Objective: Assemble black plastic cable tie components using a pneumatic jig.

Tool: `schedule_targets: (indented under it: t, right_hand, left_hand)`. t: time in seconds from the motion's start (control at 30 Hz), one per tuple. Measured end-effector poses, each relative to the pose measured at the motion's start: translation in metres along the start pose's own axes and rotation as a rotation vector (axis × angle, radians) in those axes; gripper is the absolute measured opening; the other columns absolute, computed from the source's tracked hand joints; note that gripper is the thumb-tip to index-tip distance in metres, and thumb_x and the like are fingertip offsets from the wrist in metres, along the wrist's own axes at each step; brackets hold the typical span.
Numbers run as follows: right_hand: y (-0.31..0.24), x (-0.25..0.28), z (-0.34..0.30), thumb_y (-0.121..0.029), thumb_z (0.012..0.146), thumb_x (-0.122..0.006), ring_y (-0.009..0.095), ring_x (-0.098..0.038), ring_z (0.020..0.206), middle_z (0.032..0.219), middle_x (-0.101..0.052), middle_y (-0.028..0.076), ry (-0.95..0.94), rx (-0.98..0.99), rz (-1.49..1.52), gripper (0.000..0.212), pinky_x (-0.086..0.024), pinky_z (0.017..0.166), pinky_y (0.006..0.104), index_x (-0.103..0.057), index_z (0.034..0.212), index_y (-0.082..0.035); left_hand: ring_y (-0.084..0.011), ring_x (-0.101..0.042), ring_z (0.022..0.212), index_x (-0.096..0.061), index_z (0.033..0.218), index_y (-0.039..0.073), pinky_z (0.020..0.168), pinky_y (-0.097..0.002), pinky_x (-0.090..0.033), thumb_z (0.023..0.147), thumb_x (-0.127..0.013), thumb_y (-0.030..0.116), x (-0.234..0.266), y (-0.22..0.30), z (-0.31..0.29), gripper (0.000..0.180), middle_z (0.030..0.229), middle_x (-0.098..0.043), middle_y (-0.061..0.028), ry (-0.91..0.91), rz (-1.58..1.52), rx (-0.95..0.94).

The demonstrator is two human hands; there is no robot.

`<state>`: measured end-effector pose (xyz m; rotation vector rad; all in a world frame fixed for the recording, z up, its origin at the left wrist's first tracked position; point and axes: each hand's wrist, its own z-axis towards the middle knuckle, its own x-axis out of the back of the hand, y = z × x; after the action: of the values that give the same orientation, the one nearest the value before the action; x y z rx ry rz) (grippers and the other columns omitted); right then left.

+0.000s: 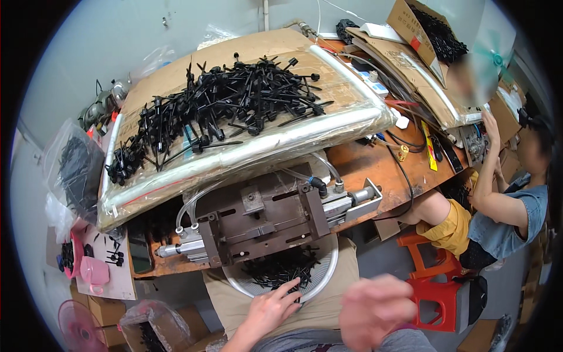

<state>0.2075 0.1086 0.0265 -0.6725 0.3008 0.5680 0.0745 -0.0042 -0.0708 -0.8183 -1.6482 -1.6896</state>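
On my lap rests a round white basket (332,271) with a heap of thin black plastic pieces (281,267) in it. My left hand (272,311) reaches over its near rim, fingers apart, the tips touching or just above the black pieces. My right hand (375,311) is raised to the right of the basket and smeared by motion, so its fingers cannot be read. Just beyond the basket, a brown metal clamping fixture (258,220) with pneumatic cylinders at both ends sits at the bench edge. A large pile of black cable ties with thick heads (223,102) lies on the cardboard behind it.
The cardboard-covered board (246,155) slopes above the orange bench (375,170). Hoses and cables run across the bench. At right sits another person (504,211), near red stools (434,293). A pink cup (94,273) and a plastic bag of black parts (76,170) are at left.
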Motion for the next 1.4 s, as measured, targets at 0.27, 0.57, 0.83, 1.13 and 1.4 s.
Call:
schedule_targets:
  t: [0.27,0.57,0.83,1.13,1.4]
  right_hand:
    - [-0.062,-0.036,0.033,-0.017,0.096,-0.056,0.021,-0.051,0.080,0.084,-0.043,0.005,0.169,0.498,0.342,0.009,-0.043,0.065,0.0350,-0.053,0.098,-0.009]
    - [-0.063,-0.048,0.014,-0.017,0.096,-0.055,0.022,-0.052,0.080,0.087,-0.046,0.006,0.249,0.288,0.197,0.011,-0.044,0.065,0.0371,-0.053,0.101,-0.008]
    - [-0.052,-0.041,0.009,-0.017,0.097,-0.055,0.023,-0.053,0.080,0.090,-0.049,0.007,0.257,0.178,0.085,0.013,-0.045,0.066,0.0390,-0.052,0.105,-0.007]
    - [0.020,0.017,-0.021,-0.011,0.094,-0.059,0.026,-0.061,0.081,0.107,-0.059,0.016,-0.177,0.149,-0.111,0.029,-0.051,0.069,0.0392,-0.053,0.119,0.003]
    - [0.030,0.079,-0.083,0.005,0.075,-0.076,0.020,-0.065,0.074,0.112,-0.059,0.020,-0.628,-0.172,-0.483,0.052,-0.056,0.064,0.0303,-0.049,0.119,0.001]
  left_hand:
    - [-0.0203,-0.070,0.076,-0.059,0.132,0.014,0.064,-0.0321,-0.058,0.081,-0.077,0.030,0.005,0.021,0.007,0.057,0.134,-0.059,-0.0085,0.092,0.004,-0.060]
    - [-0.0284,-0.069,0.097,-0.056,0.134,0.014,0.079,-0.0377,-0.056,0.085,-0.071,0.014,0.014,0.033,0.000,0.051,0.135,-0.058,-0.0097,-0.111,-0.155,0.131]
    - [-0.0316,-0.067,0.096,-0.051,0.139,0.015,0.078,-0.0394,-0.055,0.085,-0.069,0.012,0.004,0.018,0.007,0.057,0.138,-0.055,-0.0097,0.083,-0.090,-0.091]
    - [-0.0294,-0.066,0.099,-0.059,0.131,0.007,0.083,-0.0368,-0.055,0.088,-0.066,0.002,0.011,0.028,0.006,0.045,0.128,-0.060,-0.0141,0.085,-0.123,-0.030]
    - [-0.0174,-0.069,0.078,-0.060,0.131,0.011,0.065,-0.0285,-0.055,0.080,-0.075,0.020,0.004,0.008,0.008,0.054,0.120,-0.068,-0.0060,0.217,0.058,-0.152]
